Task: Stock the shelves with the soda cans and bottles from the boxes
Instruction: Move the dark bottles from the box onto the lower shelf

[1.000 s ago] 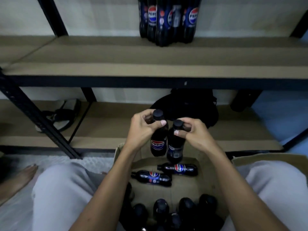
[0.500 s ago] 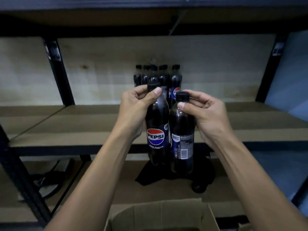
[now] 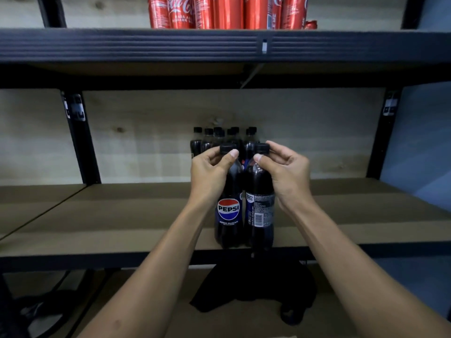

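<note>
Left hand pinching neck of Pepsi bottle just under the cap, thumb in front, fingers curled behind. Right hand pinching neck of second bottle the same way. Both bottles upright, side by side and touching or nearly so, bases over the front edge of the middle shelf; contact with the board not resolvable from this angle. Neck grip probably chosen so each bottle hangs plumb and can be set down without fingers trapped between bodies. Long axes vertical, caps up. Left label logo toward camera; right label turned, barcode and print toward camera. Cluster of stocked bottles standing at the back wall directly behind, well apart from the pair, so likely destination is in front of that group. Red cans on shelf above. Black cloth item on lower shelf.
</note>
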